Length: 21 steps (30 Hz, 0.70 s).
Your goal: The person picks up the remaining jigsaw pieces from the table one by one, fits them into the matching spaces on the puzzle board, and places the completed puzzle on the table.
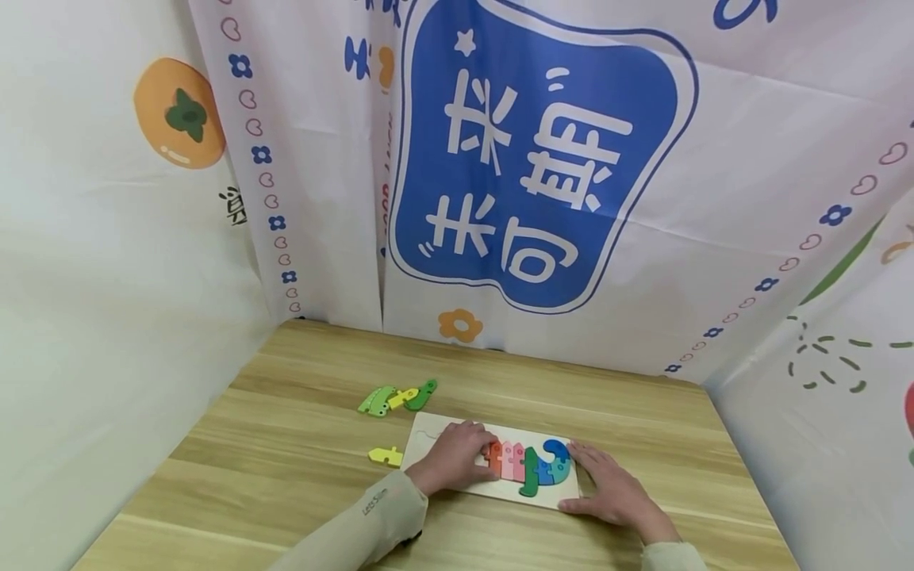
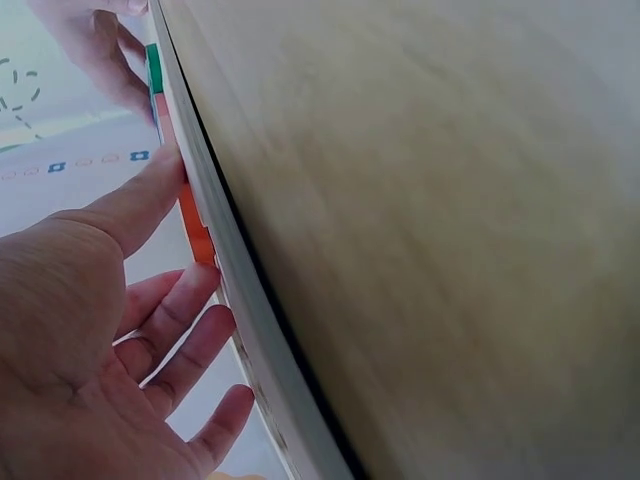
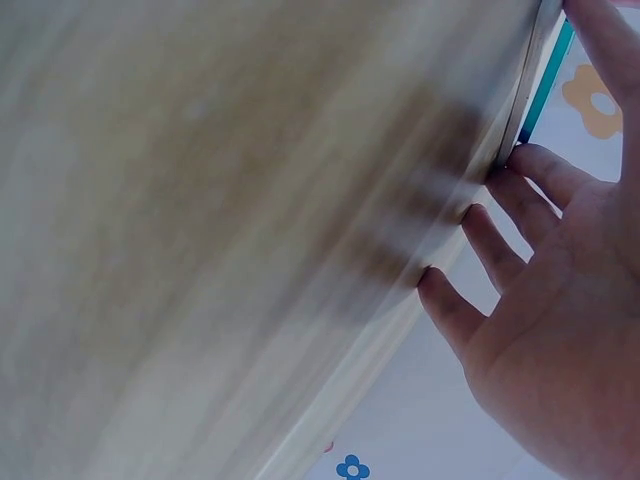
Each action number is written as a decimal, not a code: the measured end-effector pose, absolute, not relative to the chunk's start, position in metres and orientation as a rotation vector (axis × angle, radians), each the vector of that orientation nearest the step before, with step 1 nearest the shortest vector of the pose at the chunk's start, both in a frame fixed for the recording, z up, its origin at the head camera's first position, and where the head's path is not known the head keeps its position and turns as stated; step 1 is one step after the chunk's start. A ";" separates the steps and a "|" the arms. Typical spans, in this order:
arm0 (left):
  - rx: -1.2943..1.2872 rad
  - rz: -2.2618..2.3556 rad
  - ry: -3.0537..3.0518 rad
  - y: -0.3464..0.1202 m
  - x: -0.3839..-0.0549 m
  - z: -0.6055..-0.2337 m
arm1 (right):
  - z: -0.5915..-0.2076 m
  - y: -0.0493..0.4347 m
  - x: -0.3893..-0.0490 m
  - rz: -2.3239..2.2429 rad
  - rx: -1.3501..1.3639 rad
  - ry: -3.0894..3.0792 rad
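Note:
On the table lies a pale wooden puzzle board (image 1: 474, 498) with coloured pieces in it. My left hand (image 1: 457, 458) is over its middle, fingers and thumb touching around an orange piece (image 1: 494, 458); in the left wrist view the thumb is straight over the row and the other fingers are spread. Right of this piece are pink pieces (image 1: 512, 460), a green piece (image 1: 529, 473), and blue and teal pieces (image 1: 560, 469) forming a curled tail. My right hand (image 1: 610, 485) rests at the board's right end, thumb and fingers extended along its edge.
Beyond the board's left end lie a light green head piece with eyes (image 1: 376, 402), a yellow piece (image 1: 404, 397) and a green curved piece (image 1: 425, 393). Another yellow piece (image 1: 384, 456) lies beside the board's left edge. A printed cloth (image 1: 614, 333) hangs behind the wooden table (image 1: 300, 460).

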<state>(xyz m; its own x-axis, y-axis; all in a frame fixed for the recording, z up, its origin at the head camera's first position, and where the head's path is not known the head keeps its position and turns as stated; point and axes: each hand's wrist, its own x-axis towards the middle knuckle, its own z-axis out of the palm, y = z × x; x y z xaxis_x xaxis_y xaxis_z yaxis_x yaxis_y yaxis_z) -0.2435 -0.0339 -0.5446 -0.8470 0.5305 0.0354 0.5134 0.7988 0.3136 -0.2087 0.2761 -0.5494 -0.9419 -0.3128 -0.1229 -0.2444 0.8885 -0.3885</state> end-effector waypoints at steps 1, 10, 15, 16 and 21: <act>0.850 0.482 2.929 -0.034 -0.244 -0.545 | -0.549 0.276 -0.209 -0.556 -0.425 2.872; 0.833 0.466 2.906 -0.035 -0.245 -0.545 | -0.546 0.275 -0.208 -0.566 -0.422 2.866; 0.822 0.463 2.878 -0.036 -0.246 -0.543 | -0.543 0.274 -0.205 -0.580 -0.419 2.864; 0.822 0.468 2.872 -0.037 -0.246 -0.543 | -0.543 0.273 -0.205 -0.578 -0.415 2.864; 0.838 0.538 2.850 -0.045 -0.248 -0.543 | -0.543 0.273 -0.205 -0.567 -0.411 2.871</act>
<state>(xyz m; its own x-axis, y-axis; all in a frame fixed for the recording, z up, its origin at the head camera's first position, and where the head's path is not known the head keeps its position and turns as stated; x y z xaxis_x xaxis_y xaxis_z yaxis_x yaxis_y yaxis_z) -0.2475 -0.0448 -0.5428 -0.8390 0.5439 -0.0170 0.5003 0.7832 0.3692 -0.2050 0.2725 -0.5435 -0.9442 -0.3038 -0.1276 -0.2325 0.8887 -0.3952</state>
